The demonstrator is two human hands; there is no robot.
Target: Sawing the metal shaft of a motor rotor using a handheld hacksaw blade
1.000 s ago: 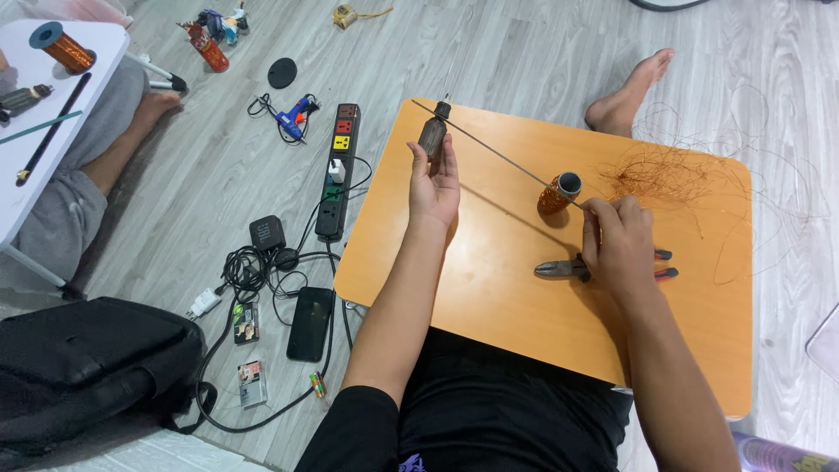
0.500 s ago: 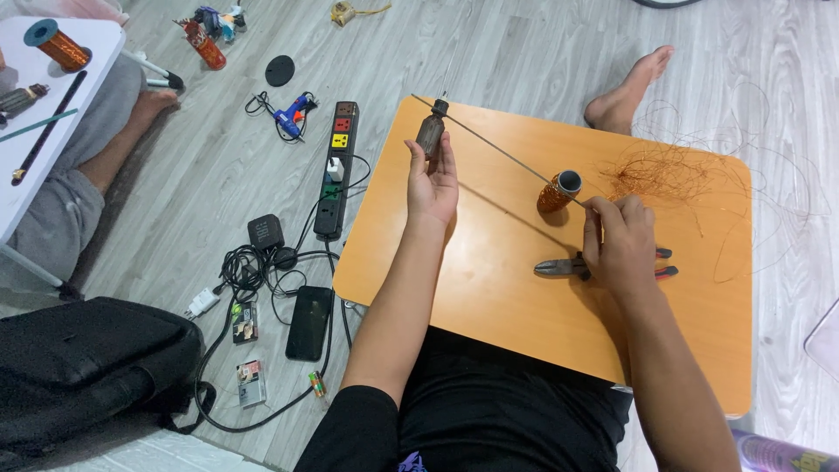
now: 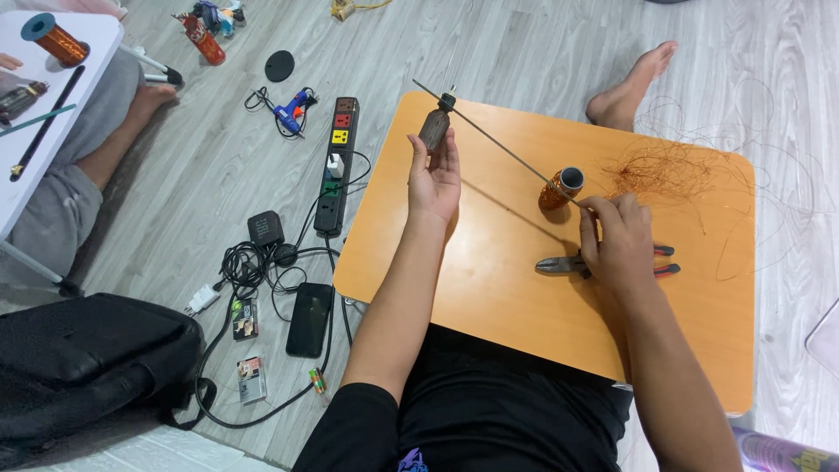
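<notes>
Holding a dark-handled tool (image 3: 434, 128) upright in the left hand (image 3: 434, 179), fingers wrapped around it, above an orange lap table (image 3: 489, 288).
Its thin metal rod (image 3: 498, 144) slants down to the right hand (image 3: 616, 240), whose fingertips pinch the far end beside a copper wire spool (image 3: 559, 188). Pliers (image 3: 559, 264) lie under that hand; tangled copper wire (image 3: 673, 166) sits near the table's far corner. Grey wood floor (image 3: 489, 44) holds a power strip (image 3: 336, 166), phone (image 3: 309, 319) and black bag (image 3: 87, 358).
</notes>
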